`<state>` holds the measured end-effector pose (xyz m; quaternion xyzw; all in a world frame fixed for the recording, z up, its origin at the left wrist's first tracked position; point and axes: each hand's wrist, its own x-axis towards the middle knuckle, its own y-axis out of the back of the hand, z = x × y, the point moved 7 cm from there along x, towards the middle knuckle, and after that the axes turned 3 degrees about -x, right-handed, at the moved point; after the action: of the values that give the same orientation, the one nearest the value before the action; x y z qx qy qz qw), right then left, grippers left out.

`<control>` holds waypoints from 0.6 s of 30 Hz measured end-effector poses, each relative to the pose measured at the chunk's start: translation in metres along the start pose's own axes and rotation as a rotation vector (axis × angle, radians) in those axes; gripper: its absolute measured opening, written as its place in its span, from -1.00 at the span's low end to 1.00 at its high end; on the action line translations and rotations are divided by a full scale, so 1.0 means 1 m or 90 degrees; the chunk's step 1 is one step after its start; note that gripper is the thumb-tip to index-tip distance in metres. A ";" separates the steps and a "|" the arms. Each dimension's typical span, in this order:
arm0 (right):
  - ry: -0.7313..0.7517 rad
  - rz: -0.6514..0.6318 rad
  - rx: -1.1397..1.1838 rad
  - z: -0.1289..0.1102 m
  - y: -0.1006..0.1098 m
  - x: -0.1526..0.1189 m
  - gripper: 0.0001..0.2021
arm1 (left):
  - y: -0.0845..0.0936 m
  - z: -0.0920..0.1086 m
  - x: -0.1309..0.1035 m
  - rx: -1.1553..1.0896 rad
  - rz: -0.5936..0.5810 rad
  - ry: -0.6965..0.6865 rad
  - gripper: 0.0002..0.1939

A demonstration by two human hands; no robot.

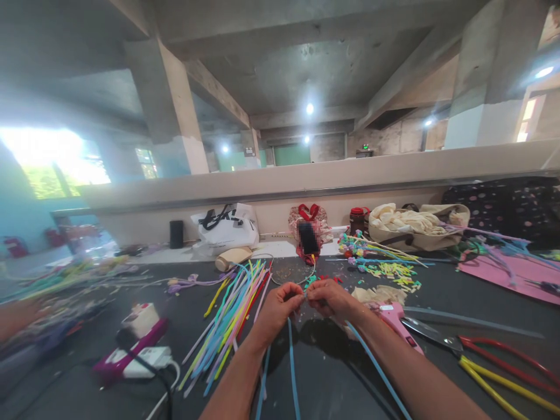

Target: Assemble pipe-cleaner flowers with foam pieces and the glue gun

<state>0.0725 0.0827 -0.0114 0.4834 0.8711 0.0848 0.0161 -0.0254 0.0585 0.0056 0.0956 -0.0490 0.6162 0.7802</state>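
Note:
My left hand (282, 304) and my right hand (330, 297) meet above the dark table, thumbs and fingertips pinched close together. Light blue pipe cleaners (292, 367) trail from the hands toward me, one passing beneath the right forearm. The spot where the fingers grip them is tiny and mostly covered. Left of my left hand lies a loose bundle of pipe cleaners (234, 326) in blue, yellow, pink and red. A pink glue gun (396, 321) rests just beyond my right wrist, beside scissors (459, 350) with red and yellow handles.
A power strip (109, 361) with plugs and cables sits at left. Behind are a white bag (227, 227), a phone (308, 236) propped upright, a fabric basket (420, 224) and short cut pieces (394, 274). A blurred hand of another person (20, 321) shows at far left.

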 end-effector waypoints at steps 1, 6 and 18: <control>-0.004 -0.023 0.032 0.001 -0.002 0.000 -0.88 | 0.000 0.002 -0.001 -0.017 -0.006 0.000 -0.79; -0.026 -0.108 0.135 0.007 -0.011 -0.003 -0.83 | -0.002 0.002 -0.005 -0.058 -0.035 0.031 -0.80; 0.019 -0.021 0.168 0.013 0.004 0.005 -0.80 | 0.001 -0.001 -0.002 0.051 0.036 0.032 -0.81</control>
<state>0.0748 0.0910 -0.0230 0.4658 0.8826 -0.0234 -0.0591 -0.0270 0.0574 0.0042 0.1101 -0.0075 0.6417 0.7590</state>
